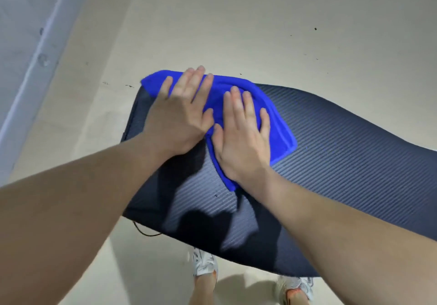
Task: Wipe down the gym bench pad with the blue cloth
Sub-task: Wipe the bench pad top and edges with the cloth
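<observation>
Hands lie flat side by side at the centre of the frame, palms down, fingers stretched out and pointing toward the top edge. The left hand (179,113) presses on the upper left part of the blue cloth (272,115), its fingertips reaching the cloth's far edge; the right hand (243,144) covers the cloth's lower middle, thumb touching the left hand's thumb side. Neither hand grips anything; both are spread open on the fabric.

Much of the cloth is hidden under the palms, so its folds are hard to read; a stitched hem shows along its right side and a narrow tip pokes out below the right wrist. Its upper left corner hangs past the edge of the bench pad (343,144).

That dark, ribbed pad runs from centre left to the right edge, where it is cut off. Both forearms leave the frame at the bottom corners. Two shoes (203,262) on the pale floor (236,21) are partly covered by the pad and arms. A thin black cord (144,232) loops out beneath the pad's lower left corner.
</observation>
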